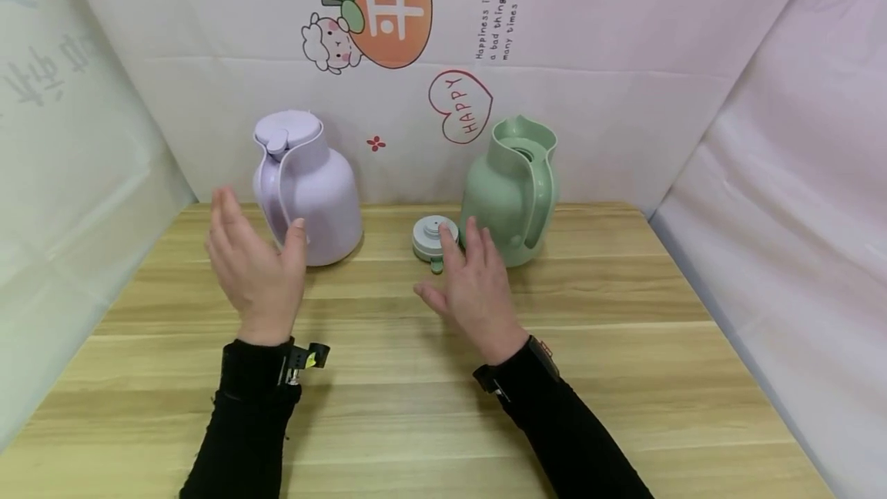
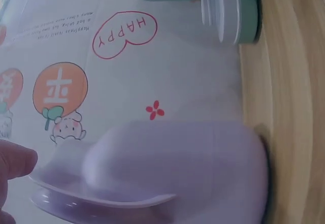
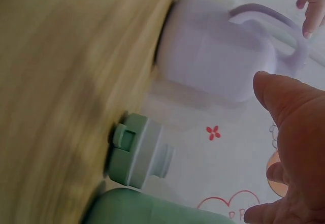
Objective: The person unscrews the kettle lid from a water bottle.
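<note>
My left hand (image 1: 252,268) is up on its edge, fingers straight and loose, holding nothing, palm turned toward the lilac jug (image 1: 308,187) that stands just beyond it at about one o'clock; I'm near its handle but not touching, and the left wrist view shows only a thumb tip at the edge with the lilac body (image 2: 177,168) filling the frame. That jug has its lid on. My right hand (image 1: 474,287) lies low over the wooden table (image 1: 624,376), fingers spread and relaxed, gripping nothing, fingertips pointing to twelve o'clock. The loose stopper (image 1: 435,237) sits on the table just beside those fingertips, at about eleven o'clock from the hand, tucked against the green jug (image 1: 516,191), whose mouth is open. From the right wrist the stopper (image 3: 139,150) shows clear of my thumb, so there is no contact. I'd judge this as the reach, both hands closing on their targets with nothing grasped. The next move, as I read it, calls for my right fingers to curl round the stopper without nudging it under the green jug's belly, and for my left to settle on the lilac handle squarely so the jug doesn't slide back toward the printed backdrop (image 1: 457,98).
</note>
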`<move>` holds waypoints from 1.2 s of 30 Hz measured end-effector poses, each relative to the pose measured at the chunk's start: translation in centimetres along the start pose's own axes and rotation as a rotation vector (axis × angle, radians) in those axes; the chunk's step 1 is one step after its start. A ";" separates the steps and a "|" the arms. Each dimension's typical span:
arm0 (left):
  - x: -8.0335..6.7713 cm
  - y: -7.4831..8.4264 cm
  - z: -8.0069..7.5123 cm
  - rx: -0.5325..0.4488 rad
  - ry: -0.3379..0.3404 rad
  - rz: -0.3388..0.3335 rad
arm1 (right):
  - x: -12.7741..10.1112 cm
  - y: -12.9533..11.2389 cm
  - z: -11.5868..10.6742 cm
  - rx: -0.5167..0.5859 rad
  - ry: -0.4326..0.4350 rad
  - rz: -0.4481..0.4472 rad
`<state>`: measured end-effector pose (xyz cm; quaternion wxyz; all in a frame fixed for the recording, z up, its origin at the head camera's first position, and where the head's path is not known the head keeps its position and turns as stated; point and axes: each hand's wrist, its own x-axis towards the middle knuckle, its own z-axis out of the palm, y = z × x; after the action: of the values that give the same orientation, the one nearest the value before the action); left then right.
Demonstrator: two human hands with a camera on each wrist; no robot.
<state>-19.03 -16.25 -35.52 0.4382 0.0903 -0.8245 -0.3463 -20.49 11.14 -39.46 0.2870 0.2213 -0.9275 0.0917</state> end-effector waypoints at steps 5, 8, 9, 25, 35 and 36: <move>0.4 -0.7 0.3 -0.170 -0.159 -0.166 | -0.3 -0.1 0.8 -0.026 -0.097 0.017; 0.5 -1.0 0.8 -0.255 -0.186 -0.163 | -0.5 -0.3 1.1 -0.032 -0.143 0.033; 0.6 -1.1 0.9 -0.275 -0.192 -0.165 | -0.5 -0.3 1.3 -0.031 -0.152 0.039; 2.3 -2.1 2.3 -0.358 -0.256 -0.245 | -1.2 -1.4 2.2 0.061 -0.298 0.099; 3.0 -2.2 2.7 -0.477 -0.232 -0.286 | -1.1 -1.5 2.2 0.049 -0.282 0.092; 3.1 -2.2 2.7 -0.477 -0.233 -0.288 | -1.1 -1.5 2.2 0.049 -0.281 0.090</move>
<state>-23.37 -17.97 -35.88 0.2959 0.0606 -0.7433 -0.5969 -20.06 9.61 -41.85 0.1447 0.1969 -0.9650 0.0953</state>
